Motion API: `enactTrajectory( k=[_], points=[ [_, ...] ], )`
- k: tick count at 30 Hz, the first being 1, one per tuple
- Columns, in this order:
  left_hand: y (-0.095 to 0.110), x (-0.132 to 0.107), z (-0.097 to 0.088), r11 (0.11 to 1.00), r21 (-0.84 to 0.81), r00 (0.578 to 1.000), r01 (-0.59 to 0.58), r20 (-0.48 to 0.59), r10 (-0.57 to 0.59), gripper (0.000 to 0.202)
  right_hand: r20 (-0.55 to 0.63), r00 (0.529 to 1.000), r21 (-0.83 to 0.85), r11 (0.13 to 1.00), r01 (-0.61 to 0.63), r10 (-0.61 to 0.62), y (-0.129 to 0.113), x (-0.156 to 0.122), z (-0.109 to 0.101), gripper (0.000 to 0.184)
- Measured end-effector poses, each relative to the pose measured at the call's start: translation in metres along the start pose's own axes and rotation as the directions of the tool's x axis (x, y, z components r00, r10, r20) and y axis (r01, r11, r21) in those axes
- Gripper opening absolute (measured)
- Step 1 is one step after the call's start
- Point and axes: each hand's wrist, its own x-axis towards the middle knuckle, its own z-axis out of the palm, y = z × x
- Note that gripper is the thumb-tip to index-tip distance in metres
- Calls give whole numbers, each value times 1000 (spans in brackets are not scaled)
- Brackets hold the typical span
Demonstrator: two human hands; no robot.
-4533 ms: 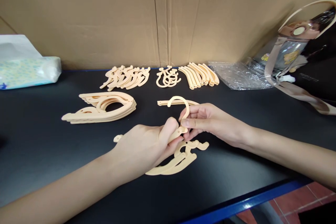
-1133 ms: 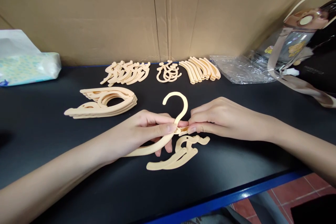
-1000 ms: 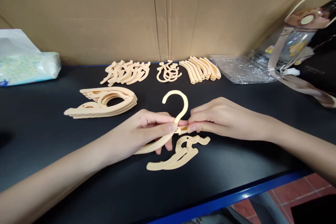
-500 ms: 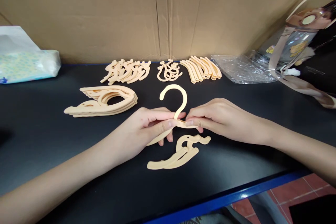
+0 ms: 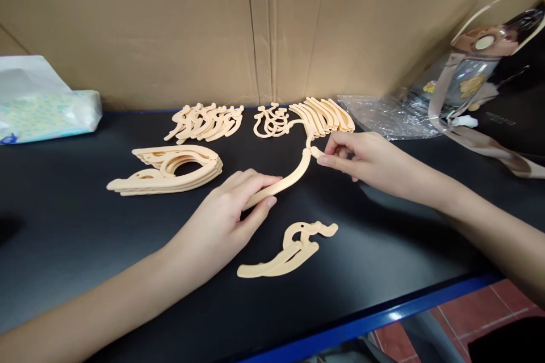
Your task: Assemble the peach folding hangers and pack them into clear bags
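Black tabletop (image 5: 383,261): left grip (image 5: 234,204), right grip (image 5: 364,157) narrow on hanger (image 5: 295,174).

From my remote station I log the hanger (image 5: 293,177) as plain peach-cream; stack (image 5: 187,186) and hooks (image 5: 269,134) match. Table (image 5: 383,244): black, edge (image 5: 361,326) blue. Cardboard (image 5: 149,28): brown. I read the pack (image 5: 42,116) as white, mottled pale green and yellow. Bottle (image 5: 466,72): clear, yellow-orange motifs; lid (image 5: 504,45) pinkish brown, button (image 5: 484,43) cream. Floor (image 5: 494,306): red tiles, pale lines.
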Motion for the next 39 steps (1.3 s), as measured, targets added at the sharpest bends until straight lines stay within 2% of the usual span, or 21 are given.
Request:
enactTrajectory(
  k=[6, 11, 16, 18, 21, 23, 25, 27, 28, 32, 39],
  points=[
    [-7, 0, 2, 989, 107, 995, -99, 17, 98, 21, 3, 1000, -124, 992, 1, -1, 4, 2, 6, 35],
    [-8, -2, 5, 981, 145, 991, -130, 20, 129, 21, -6, 1000, -210, 977, -22, 21, 3, 3, 7, 33],
    [-5, -3, 6, 976, 165, 989, -145, 47, 139, 23, -36, 999, -379, 925, -35, 23, 5, 6, 5, 29],
    [-5, -4, 6, 974, 174, 989, -143, 50, 136, 23, -35, 999, -443, 897, -1, -16, 5, 6, 3, 27],
    [-5, -4, 6, 978, 167, 992, -122, 45, 116, 23, -39, 985, -501, 856, 127, -168, 0, 1, -4, 27],
    [-5, -3, 6, 982, 153, 994, -110, 34, 106, 23, 82, 955, -431, 854, 291, -284, -7, -6, -9, 27],
    [-5, -3, 6, 983, 142, 993, -118, 13, 117, 23, 279, 889, -258, 864, 433, -363, -16, -13, -12, 28],
    [-4, -4, 6, 980, 140, 990, -140, -13, 143, 22, 397, 837, -148, 873, 464, -378, -23, -18, -12, 29],
    [-3, -4, 5, 979, 140, 987, -151, -27, 157, 21, 419, 828, -134, 877, 462, -373, -26, -20, -10, 28],
    [1, -4, 2, 973, 124, 977, -196, -55, 204, 19, 420, 802, -94, 858, 504, -425, -29, -22, 0, 16],
    [5, -6, -3, 956, 102, 959, -277, -41, 282, 23, 339, 784, -32, 826, 562, -520, -26, -22, 3, 17]
  ],
)
